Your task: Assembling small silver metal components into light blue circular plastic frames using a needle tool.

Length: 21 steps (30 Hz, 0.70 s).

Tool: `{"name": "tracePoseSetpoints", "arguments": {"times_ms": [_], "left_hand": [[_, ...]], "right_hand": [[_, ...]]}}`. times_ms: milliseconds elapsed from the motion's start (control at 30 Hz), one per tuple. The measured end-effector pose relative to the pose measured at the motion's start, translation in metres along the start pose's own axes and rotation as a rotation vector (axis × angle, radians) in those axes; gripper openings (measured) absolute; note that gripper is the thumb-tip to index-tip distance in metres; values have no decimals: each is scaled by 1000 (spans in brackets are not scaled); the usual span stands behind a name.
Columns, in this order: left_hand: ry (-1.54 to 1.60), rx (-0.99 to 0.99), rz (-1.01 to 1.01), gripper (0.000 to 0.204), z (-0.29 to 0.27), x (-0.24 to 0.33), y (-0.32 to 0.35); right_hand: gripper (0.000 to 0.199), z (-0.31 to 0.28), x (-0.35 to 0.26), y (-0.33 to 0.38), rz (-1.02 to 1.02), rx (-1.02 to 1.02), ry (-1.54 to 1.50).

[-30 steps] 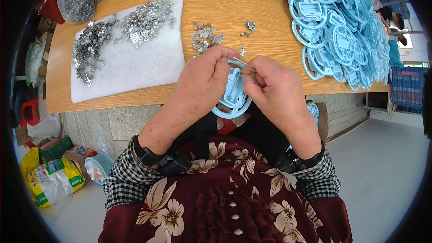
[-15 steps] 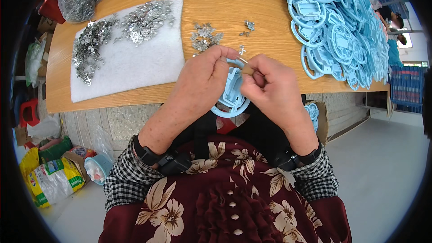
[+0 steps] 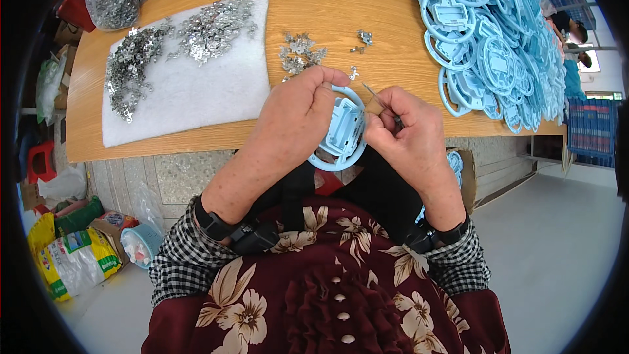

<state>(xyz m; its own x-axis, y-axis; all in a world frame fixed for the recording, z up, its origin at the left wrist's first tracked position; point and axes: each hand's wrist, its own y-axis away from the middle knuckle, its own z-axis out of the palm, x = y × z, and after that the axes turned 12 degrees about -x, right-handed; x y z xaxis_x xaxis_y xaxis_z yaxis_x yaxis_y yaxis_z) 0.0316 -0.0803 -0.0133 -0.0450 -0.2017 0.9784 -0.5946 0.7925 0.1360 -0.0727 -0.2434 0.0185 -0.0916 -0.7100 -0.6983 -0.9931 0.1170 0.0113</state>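
Observation:
My left hand (image 3: 298,108) is closed on the left side of a light-blue oval plastic housing (image 3: 342,132), covering part of its rim. The housing has a rectangular compartment in its middle and overhangs the table's near edge. To its right, my right hand (image 3: 405,121) pinches a thin, pointed metal tool (image 3: 373,92), like tweezers, its tip pointing up and left. A tan wrap (image 3: 374,106) shows at a finger of that hand. Just beyond my fingertips lies a small metal clip (image 3: 354,73), apart from both hands. A small pile of metal clips (image 3: 300,54) sits beyond my left hand.
A white felt mat (image 3: 196,101) bearing heaps of metal pieces (image 3: 134,65) covers the table's left. Many blue housings (image 3: 495,59) are heaped at right. A clear bag of metal parts (image 3: 111,3) stands far left. A box (image 3: 468,174) with blue parts is below the edge.
My right hand has drawn back to the right with the pointed tool, away from the left fingertips, uncovering more of the housing. My left hand has hardly moved.

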Motion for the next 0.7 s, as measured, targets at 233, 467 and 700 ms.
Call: {"name": "tracePoseSetpoints", "arguments": {"times_ms": [233,467,700], "left_hand": [[19,-2,-20,29,0,-1,-1],[-5,-4,-4,30,0,-1,-1],[-69,12,40,30,0,-4,-2]], "right_hand": [[12,2,-2,-1,-2,14,2],[11,3,-1,-1,46,-21,-61],[8,13,-8,2,-170,57,340]]}}
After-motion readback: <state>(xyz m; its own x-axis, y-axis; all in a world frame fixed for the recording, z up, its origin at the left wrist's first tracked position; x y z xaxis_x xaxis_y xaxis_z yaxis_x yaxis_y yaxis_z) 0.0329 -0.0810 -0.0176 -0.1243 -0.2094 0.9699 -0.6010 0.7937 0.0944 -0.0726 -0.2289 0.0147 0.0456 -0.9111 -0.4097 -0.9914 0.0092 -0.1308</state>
